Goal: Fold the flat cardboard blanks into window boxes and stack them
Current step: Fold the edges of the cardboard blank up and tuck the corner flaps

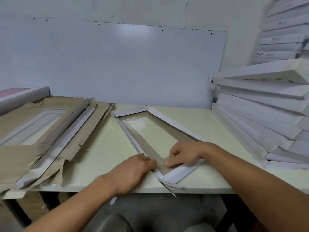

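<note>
Left grip (pixel 133 171) pinching blank (pixel 160 136) corner | right grip (pixel 182 155) curled, pressing flap; fingertips hidden, blurred

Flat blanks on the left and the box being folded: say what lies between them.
Head view: bare table separates the flat blanks from the box.

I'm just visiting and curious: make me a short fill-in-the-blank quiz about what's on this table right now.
1. Both hands press on the ____ end of the window blank.
2. The stack of folded white boxes stands on the table's ____ side.
3. The pile of flat blanks lies to the ____ of the left hand.
4. The right hand rests with its fingers ____.

Missing words: near; right; left; curled
</note>
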`<state>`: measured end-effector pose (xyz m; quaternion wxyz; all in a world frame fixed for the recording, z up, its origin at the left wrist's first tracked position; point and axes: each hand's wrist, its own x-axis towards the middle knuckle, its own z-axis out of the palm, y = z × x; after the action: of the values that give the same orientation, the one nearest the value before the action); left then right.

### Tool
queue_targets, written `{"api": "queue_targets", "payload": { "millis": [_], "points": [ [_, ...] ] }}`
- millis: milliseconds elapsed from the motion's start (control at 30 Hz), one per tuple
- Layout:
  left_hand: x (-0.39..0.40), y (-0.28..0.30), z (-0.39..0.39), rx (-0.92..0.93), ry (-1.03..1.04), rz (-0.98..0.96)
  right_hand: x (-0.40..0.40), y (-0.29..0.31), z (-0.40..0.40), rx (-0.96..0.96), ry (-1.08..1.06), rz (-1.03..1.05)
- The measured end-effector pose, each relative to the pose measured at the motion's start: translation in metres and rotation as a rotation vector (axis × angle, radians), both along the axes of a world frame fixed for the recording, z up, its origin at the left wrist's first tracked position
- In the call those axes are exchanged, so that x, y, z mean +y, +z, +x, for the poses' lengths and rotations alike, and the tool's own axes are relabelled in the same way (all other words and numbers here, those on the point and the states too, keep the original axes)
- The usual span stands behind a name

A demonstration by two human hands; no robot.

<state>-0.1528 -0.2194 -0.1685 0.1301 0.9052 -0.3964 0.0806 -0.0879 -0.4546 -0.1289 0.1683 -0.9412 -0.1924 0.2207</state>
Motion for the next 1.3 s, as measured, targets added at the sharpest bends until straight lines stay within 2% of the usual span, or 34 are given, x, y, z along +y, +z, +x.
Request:
{"api": "queue_targets", "payload": {
  "millis": [67,200,300,433,533,700,800,967,1033,1167,1300],
  "points": [
    [0.004,0.001,0.003,0.028,0.037,0.03,-0.014,0.0,-0.007,0.043,0.013,0.013],
    [0.003,0.003,0.005,0.078,-0.065,0.122,-0.026,-0.004,-0.018,0.062,0.088,0.003],
    [0.003,0.002,0.007,0.092,-0.061,0.198,-0.029,-0.01,-0.029,-0.079,0.158,-0.032],
    [0.002,0.004,0.006,0.096,-0.09,0.168,-0.041,-0.02,-0.055,-0.313,0.21,-0.045],
    [0.003,-0.001,0.004,0.026,-0.109,0.168,-0.053,-0.03,-0.076,-0.45,0.253,-0.062],
    [-0.002,-0.009,-0.005,-0.178,-0.11,0.174,-0.061,-0.057,-0.104,-0.873,0.33,0.077],
    [0.002,-0.012,-0.007,-0.135,-0.069,0.163,-0.061,-0.069,-0.112,-0.96,0.346,0.115],
    [-0.004,-0.01,-0.01,-0.183,-0.06,0.19,-0.053,-0.077,-0.117,-1.027,0.329,0.076],
    [-0.003,-0.011,-0.009,-0.133,-0.054,0.131,-0.049,-0.078,-0.118,-1.043,0.321,0.064],
    [-0.002,-0.015,-0.006,0.105,0.1,-0.174,-0.042,-0.078,-0.122,-1.068,0.305,0.046],
    [-0.011,-0.019,-0.004,0.06,0.251,-0.153,-0.025,-0.076,-0.126,-1.093,0.297,-0.009]
  ]
}}
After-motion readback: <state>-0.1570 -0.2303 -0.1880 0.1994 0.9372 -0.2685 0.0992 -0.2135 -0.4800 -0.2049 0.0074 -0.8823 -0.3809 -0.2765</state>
